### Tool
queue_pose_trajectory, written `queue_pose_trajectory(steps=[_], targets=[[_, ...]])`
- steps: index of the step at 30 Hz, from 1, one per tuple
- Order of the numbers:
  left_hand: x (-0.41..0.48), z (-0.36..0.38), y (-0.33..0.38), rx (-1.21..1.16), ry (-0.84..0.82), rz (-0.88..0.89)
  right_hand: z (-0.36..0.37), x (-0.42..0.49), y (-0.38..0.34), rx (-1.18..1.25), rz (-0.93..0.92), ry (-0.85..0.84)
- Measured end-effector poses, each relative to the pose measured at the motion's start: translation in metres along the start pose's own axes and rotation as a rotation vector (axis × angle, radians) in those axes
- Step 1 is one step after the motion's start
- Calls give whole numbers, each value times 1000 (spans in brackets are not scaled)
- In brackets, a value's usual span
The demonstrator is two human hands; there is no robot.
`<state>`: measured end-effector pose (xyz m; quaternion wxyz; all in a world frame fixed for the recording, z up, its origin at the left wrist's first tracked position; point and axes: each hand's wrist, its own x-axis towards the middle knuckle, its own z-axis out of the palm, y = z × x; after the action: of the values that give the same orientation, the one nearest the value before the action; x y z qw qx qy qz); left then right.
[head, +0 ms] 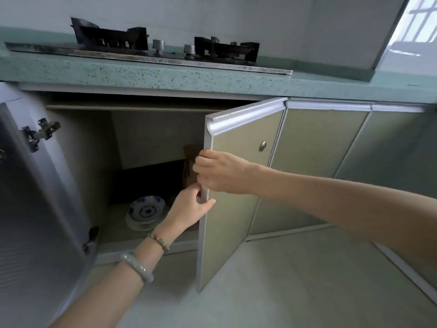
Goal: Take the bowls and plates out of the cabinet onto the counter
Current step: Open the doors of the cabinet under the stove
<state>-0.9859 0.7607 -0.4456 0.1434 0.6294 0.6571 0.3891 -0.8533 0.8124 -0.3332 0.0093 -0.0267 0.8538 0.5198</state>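
The right hand [221,172] grips the free edge of the right door [238,143]; the left hand [189,207] pinches the same edge lower. This door stands only half open, so I think an arm reaching in could knock it. The stack of bowls and plates [145,211] sits deep on the cabinet floor [113,230] and may slip if lifted together. A brown board [190,157] leans behind. The stove [142,55] takes much of the counter [165,75] above.

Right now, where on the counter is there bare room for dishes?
The speckled green counter is bare right of the black gas hob, under the grey range hood. Before the hob, only a narrow strip. The hob crowds the middle.
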Motion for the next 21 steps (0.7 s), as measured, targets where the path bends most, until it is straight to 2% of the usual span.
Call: queue_pose_trajectory(steps=[4,12,21], targets=[[-28,26,39,133,8,230,-19,-57,-15,-31,22,131],[-53,93,115,152,-124,333,-41,-175,-33,48,110,215],[-55,165,185,52,-123,291,-46,-276,-37,91,233,42]])
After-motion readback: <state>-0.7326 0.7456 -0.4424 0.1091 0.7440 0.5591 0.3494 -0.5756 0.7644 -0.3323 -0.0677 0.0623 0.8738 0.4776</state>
